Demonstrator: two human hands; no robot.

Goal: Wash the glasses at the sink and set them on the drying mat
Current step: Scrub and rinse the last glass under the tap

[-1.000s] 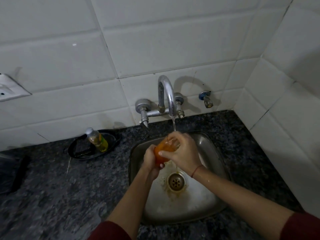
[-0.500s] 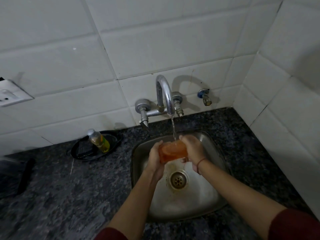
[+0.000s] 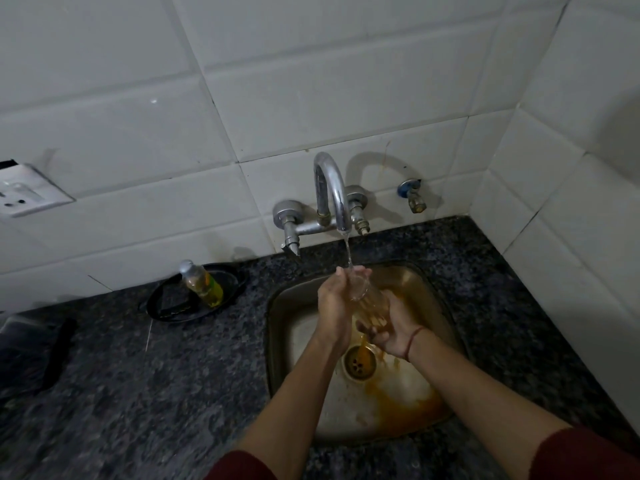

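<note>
A clear glass [image 3: 369, 303] with an orange tint is held tilted over the steel sink [image 3: 426, 292], its mouth up under the running stream from the chrome tap [image 3: 330, 188]. My left hand [image 3: 334, 303] wraps the glass near its rim. Underneath, my right hand [image 3: 391, 329] cups the base. Orange-stained water lies in the basin and around the drain [image 3: 359, 362]. A dark mat [image 3: 31, 355] lies on the counter at the far left edge.
A black oval dish [image 3: 166, 303] holding a small bottle of yellow liquid [image 3: 202, 284] sits left of the sink on the dark granite counter [image 3: 173, 386]. A wall socket [image 3: 24, 195] is at the left, a small valve [image 3: 414, 199] right of the tap. Tiled walls close the right corner.
The glass turned from lying sideways between both hands to tilted with its mouth up under the stream. Its orange content has drained, and the basin now shows more orange liquid.
</note>
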